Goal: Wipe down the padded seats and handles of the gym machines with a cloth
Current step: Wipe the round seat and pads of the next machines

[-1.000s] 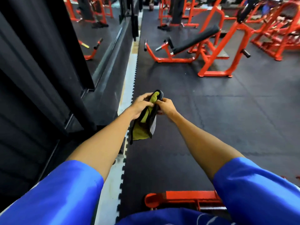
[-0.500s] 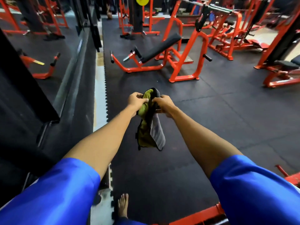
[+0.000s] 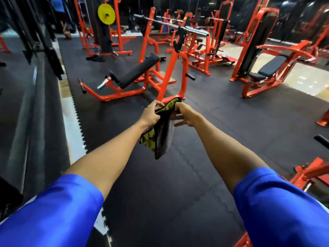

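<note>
Where the black rubber matting (image 3: pixel 231 122) covers the floor beneath both hands, it is laid in interlocking tiles, with a pale strip of bare floor (image 3: pixel 71 111) running along its toothed edge to the left of the left hand. Directly beyond the hands stands an orange-framed incline bench (image 3: pixel 138 71) with a black pad. A barbell (image 3: pixel 178 25) rests on the rack above it, and a yellow weight plate (image 3: pixel 106 16) hangs further off to the left. Beyond and to the right of the right hand is a seated machine with a dark padded seat (image 3: pixel 272 65). More orange frames fill the room behind, though blur hides their detail. Compared with half a second ago, the view has lifted and swung right, so more of the room shows, and the incline bench sits higher in the frame and closer to centre. The cloth has been opened somewhat, and the right hand's lower fingers have loosened from it. Both arms reach forward from blue sleeves (image 3: pixel 53 211), nearly straight, and the hands sit close together over the matting. The left hand (image 3: pixel 151 114) is curled and pinches the top edge of the cloth (image 3: pixel 162 134). The right hand (image 3: pixel 185 114) pinches the same edge between thumb and forefinger, its other fingers spread loosely below. The cloth, yellow-green on one face and dark grey on the other, hangs between and below the hands, clear of any machine.
</note>
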Available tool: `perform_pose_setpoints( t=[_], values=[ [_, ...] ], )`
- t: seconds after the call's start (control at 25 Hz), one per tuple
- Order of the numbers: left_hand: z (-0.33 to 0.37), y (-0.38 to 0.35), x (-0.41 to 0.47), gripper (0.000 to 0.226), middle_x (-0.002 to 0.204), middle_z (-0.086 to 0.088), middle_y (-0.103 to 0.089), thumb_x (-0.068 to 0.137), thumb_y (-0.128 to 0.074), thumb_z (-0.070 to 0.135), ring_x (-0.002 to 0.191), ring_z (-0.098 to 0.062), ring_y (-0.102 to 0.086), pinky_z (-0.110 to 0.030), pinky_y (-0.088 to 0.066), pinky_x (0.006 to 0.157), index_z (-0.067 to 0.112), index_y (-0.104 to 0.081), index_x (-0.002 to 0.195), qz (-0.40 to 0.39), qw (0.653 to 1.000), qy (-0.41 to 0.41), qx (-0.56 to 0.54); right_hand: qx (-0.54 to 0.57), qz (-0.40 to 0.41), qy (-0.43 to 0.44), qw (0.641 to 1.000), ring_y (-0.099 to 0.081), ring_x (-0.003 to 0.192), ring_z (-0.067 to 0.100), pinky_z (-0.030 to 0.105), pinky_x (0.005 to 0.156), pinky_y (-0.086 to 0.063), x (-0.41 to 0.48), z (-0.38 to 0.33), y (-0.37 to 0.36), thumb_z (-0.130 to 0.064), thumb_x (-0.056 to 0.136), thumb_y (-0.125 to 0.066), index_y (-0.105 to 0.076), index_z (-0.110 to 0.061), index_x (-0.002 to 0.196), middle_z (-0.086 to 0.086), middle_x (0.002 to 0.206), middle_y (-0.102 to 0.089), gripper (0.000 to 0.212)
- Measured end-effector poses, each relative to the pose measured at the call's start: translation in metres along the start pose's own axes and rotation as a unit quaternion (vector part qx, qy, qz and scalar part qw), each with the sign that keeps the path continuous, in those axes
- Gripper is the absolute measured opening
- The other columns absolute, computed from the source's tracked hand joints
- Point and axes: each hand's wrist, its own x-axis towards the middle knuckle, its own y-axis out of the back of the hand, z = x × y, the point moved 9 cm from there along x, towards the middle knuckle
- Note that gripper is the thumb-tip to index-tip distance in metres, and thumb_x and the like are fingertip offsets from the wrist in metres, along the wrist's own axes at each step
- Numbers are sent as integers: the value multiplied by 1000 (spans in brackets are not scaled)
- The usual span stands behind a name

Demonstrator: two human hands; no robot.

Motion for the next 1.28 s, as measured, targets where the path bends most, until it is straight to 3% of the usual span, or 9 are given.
perform_pose_setpoints(
  t=[0.2,0.36,0.52,0.68,0.84,0.96,1.04,1.16,1.28],
  values=[
    [34,-10,71,49,110,-6,-69,72,-47,-19,107,-15,-65,-9,-46,88,11,-63,107,8,998,-56,7,-243,110,129,955,-59,95,23,23,62,-52,39,-43,59,-12,90,-66,-22,-26,153,11,122,-55,78],
    [58,-25,150,47,101,-12,-70,68,-44,-22,100,-23,-67,-16,-49,90,0,-66,103,-13,992,-126,-9,-337,157,178,911,-59,104,35,36,78,-53,90,-67,110,-8,89,-65,-54,-18,120,12,121,-45,34],
    [81,-17,231,25,101,-11,-73,81,-71,-8,93,-16,-66,-15,-48,85,11,-71,97,60,990,-123,-45,-207,175,191,944,-59,80,16,27,65,-46,131,-100,177,-18,86,-80,-58,-24,84,-2,87,-61,23],
    [66,-40,313,55,110,-4,-75,74,-91,41,101,-13,-71,-28,-58,89,10,-68,114,-11,985,-41,-166,-28,189,197,962,-72,83,19,36,69,-61,161,-134,232,-16,88,-81,-70,-15,110,7,98,-75,25],
    [71,-100,364,33,104,-9,-71,86,-77,4,78,-6,-70,-18,-53,67,-1,-66,118,-90,979,-17,-185,53,230,196,952,-74,93,20,38,77,-59,200,-164,280,-28,88,-81,-71,-13,121,2,104,-77,38],
    [98,-122,427,5,103,-11,-70,95,-69,12,85,-21,-66,-31,-57,73,12,-68,100,-48,964,-27,-261,37,215,88,972,-66,113,23,43,99,-53,238,-153,316,-72,71,-79,-63,-22,133,-2,122,-70,81],
    [108,-138,478,5,99,-3,-74,96,-70,19,89,-18,-69,-31,-57,81,15,-70,99,-47,958,-33,-282,20,198,66,978,-69,108,23,44,99,-55,269,-148,336,-60,79,-80,-65,-18,128,2,121,-73,66],
    [92,-191,528,64,115,-4,-75,82,-82,48,105,-20,-72,-31,-58,91,10,-63,130,-195,942,27,-272,80,245,123,958,-76,98,25,47,95,-60,309,-169,370,-28,91,-78,-68,-9,121,10,109,-78,37],
    [71,-246,571,40,113,-4,-75,90,-75,34,105,-22,-71,-33,-57,86,13,-68,124,-348,927,27,-137,146,288,155,933,-74,104,30,52,99,-58,360,-191,425,-49,73,-91,-69,-14,116,12,111,-77,60]
  ],
)
